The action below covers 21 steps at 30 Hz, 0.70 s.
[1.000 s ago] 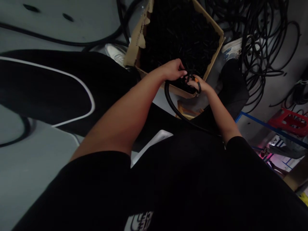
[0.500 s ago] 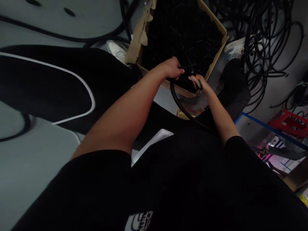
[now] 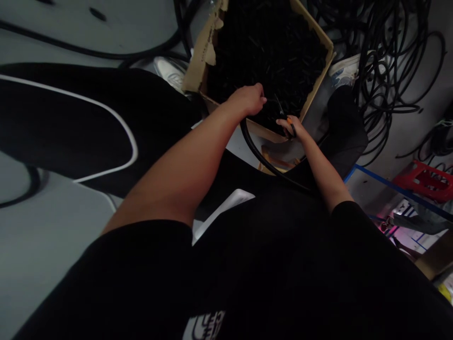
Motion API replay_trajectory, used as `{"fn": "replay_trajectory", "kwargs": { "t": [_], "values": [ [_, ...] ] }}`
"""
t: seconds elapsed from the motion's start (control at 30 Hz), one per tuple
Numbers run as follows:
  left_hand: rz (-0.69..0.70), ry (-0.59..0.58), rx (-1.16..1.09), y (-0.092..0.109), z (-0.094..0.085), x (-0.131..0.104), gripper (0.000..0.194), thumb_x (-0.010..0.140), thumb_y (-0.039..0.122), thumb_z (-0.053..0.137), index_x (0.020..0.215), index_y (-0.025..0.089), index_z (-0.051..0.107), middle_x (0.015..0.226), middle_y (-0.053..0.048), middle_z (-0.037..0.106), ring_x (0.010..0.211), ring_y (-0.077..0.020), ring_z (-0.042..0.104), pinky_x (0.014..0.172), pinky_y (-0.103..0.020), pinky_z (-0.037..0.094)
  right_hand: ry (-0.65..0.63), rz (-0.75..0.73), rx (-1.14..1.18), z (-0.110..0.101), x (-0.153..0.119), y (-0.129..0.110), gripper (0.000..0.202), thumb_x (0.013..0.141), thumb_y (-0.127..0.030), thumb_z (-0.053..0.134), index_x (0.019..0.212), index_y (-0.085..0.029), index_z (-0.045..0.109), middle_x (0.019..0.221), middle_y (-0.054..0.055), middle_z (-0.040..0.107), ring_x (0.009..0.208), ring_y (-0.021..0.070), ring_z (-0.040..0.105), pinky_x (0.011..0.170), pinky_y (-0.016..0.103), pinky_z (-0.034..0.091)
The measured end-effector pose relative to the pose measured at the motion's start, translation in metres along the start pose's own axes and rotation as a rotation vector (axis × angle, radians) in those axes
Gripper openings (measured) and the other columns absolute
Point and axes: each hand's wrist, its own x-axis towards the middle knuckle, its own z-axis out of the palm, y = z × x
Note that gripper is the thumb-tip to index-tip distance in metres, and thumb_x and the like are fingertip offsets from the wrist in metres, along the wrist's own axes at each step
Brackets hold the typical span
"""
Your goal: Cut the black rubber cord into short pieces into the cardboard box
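Observation:
My left hand (image 3: 250, 98) is closed around a thick black hose (image 3: 252, 145), which curves down from my fist and across my lap. To its right, my right hand (image 3: 292, 127) grips a pair of scissors (image 3: 289, 121) with orange and black handles. Their blades point up and away, over the box. Both hands are at the near edge of a cardboard box (image 3: 314, 89) filled with many short black pieces (image 3: 272, 52). The hose's end beyond my left fist is hard to make out against the dark pieces.
Loose coils of black hose (image 3: 384, 71) lie on the floor at the right. Beyond my right arm are a red plastic stool (image 3: 424, 182) and a blue-edged frame (image 3: 375, 177). Another black hose (image 3: 88, 53) runs across the grey floor at upper left. My shoes flank the box.
My left hand has shifted slightly left with the hose, away from the scissors. My right hand has dropped a little, and the scissors show more plainly.

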Motion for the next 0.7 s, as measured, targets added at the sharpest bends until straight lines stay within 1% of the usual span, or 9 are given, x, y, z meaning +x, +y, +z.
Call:
{"fn": "replay_trajectory", "kwargs": {
  "t": [0.13, 0.23, 0.3, 0.4, 0.47, 0.53, 0.6, 0.63, 0.7],
  "values": [
    [0.059, -0.051, 0.02, 0.011, -0.004, -0.006, 0.062, 0.101, 0.053, 0.085, 0.16, 0.032, 0.085, 0.138, -0.014, 0.094, 0.162, -0.0489, 0.077, 0.135, -0.056, 0.06, -0.124, -0.035, 0.131, -0.011, -0.006, -0.002, 0.051, 0.107, -0.043, 0.103, 0.094, -0.03, 0.056, 0.073, -0.005, 0.067, 0.066, 0.0165, 0.065, 0.06, 0.025, 0.056],
    [0.092, -0.053, 0.031, 0.014, -0.005, -0.009, 0.061, 0.1, 0.054, 0.085, 0.157, 0.032, 0.087, 0.136, -0.013, 0.095, 0.162, -0.0479, 0.076, 0.134, -0.054, 0.059, -0.165, -0.046, 0.105, -0.021, -0.001, -0.007, 0.048, 0.105, -0.038, 0.104, 0.095, -0.028, 0.059, 0.077, -0.004, 0.07, 0.071, 0.0157, 0.068, 0.063, 0.023, 0.057],
    [0.08, -0.033, 0.033, 0.013, -0.005, -0.01, 0.059, 0.101, 0.059, 0.084, 0.154, 0.033, 0.088, 0.134, -0.012, 0.095, 0.164, -0.0476, 0.075, 0.134, -0.056, 0.058, -0.125, -0.043, 0.024, -0.027, 0.003, -0.011, 0.046, 0.109, -0.037, 0.102, 0.095, -0.027, 0.059, 0.073, -0.006, 0.066, 0.068, 0.0143, 0.063, 0.061, 0.022, 0.052],
    [0.016, -0.003, 0.026, 0.008, -0.006, -0.01, 0.067, 0.105, 0.077, 0.079, 0.154, 0.033, 0.086, 0.128, -0.009, 0.096, 0.172, -0.0443, 0.066, 0.136, -0.058, 0.054, -0.03, -0.032, -0.093, -0.035, 0.007, -0.012, 0.048, 0.119, -0.042, 0.094, 0.091, -0.026, 0.059, 0.066, -0.007, 0.057, 0.062, 0.0125, 0.052, 0.057, 0.023, 0.041],
    [-0.019, 0.026, 0.007, 0.005, -0.008, -0.008, 0.073, 0.104, 0.086, 0.077, 0.155, 0.034, 0.085, 0.125, -0.008, 0.097, 0.174, -0.045, 0.063, 0.136, -0.062, 0.053, 0.015, -0.049, -0.119, -0.036, 0.004, -0.01, 0.055, 0.118, -0.05, 0.096, 0.086, -0.027, 0.057, 0.065, -0.006, 0.055, 0.062, 0.0135, 0.051, 0.056, 0.025, 0.039],
    [-0.026, 0.06, -0.026, 0.004, -0.009, -0.006, 0.071, 0.102, 0.083, 0.08, 0.155, 0.036, 0.085, 0.129, -0.01, 0.097, 0.171, -0.0496, 0.066, 0.135, -0.067, 0.054, 0.038, -0.064, -0.091, -0.034, -0.002, -0.006, 0.061, 0.111, -0.057, 0.103, 0.085, -0.029, 0.056, 0.067, -0.005, 0.057, 0.064, 0.0155, 0.053, 0.056, 0.026, 0.042],
    [-0.01, 0.073, -0.061, 0.006, -0.009, -0.004, 0.066, 0.102, 0.072, 0.081, 0.157, 0.036, 0.083, 0.136, -0.014, 0.096, 0.166, -0.0538, 0.071, 0.136, -0.07, 0.055, 0.012, -0.061, -0.024, -0.028, -0.01, -0.004, 0.059, 0.105, -0.057, 0.107, 0.089, -0.029, 0.057, 0.073, -0.005, 0.062, 0.068, 0.0174, 0.059, 0.06, 0.027, 0.049],
    [0.004, 0.069, -0.076, 0.007, -0.009, -0.003, 0.065, 0.103, 0.068, 0.081, 0.159, 0.036, 0.083, 0.139, -0.015, 0.095, 0.164, -0.0545, 0.073, 0.136, -0.071, 0.056, -0.013, -0.061, 0.017, -0.025, -0.014, -0.004, 0.055, 0.104, -0.055, 0.107, 0.092, -0.029, 0.06, 0.077, -0.004, 0.066, 0.071, 0.0182, 0.063, 0.064, 0.027, 0.053],
    [0.038, 0.052, -0.097, 0.012, -0.008, -0.004, 0.065, 0.103, 0.061, 0.081, 0.162, 0.034, 0.081, 0.139, -0.015, 0.095, 0.162, -0.0539, 0.075, 0.137, -0.07, 0.058, -0.062, -0.072, 0.082, -0.017, -0.02, -0.008, 0.044, 0.104, -0.045, 0.105, 0.1, -0.028, 0.065, 0.087, -0.002, 0.072, 0.082, 0.0199, 0.072, 0.074, 0.028, 0.061]
  ]
}}
